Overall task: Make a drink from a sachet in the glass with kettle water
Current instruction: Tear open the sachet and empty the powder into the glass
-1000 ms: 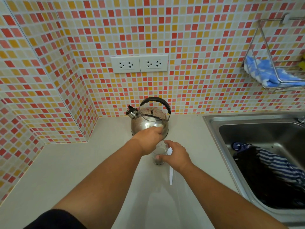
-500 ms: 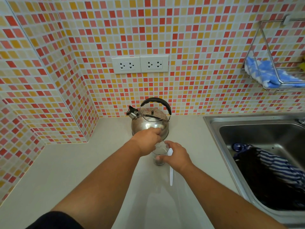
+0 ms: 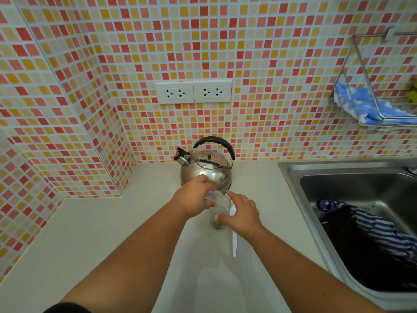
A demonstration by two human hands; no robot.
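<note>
My left hand (image 3: 194, 198) pinches the sachet (image 3: 212, 195) tipped over the glass (image 3: 220, 213) my right hand (image 3: 242, 214) grips; powder's in, but kettle (image 3: 206, 170) water remains unpoured.

A single wide-angle camera on the person's head looks forward and down, close over the worktop (image 3: 94, 224), facing the tiled wall (image 3: 259, 53) at twelve o'clock, sink (image 3: 291, 175) at three o'clock.
</note>
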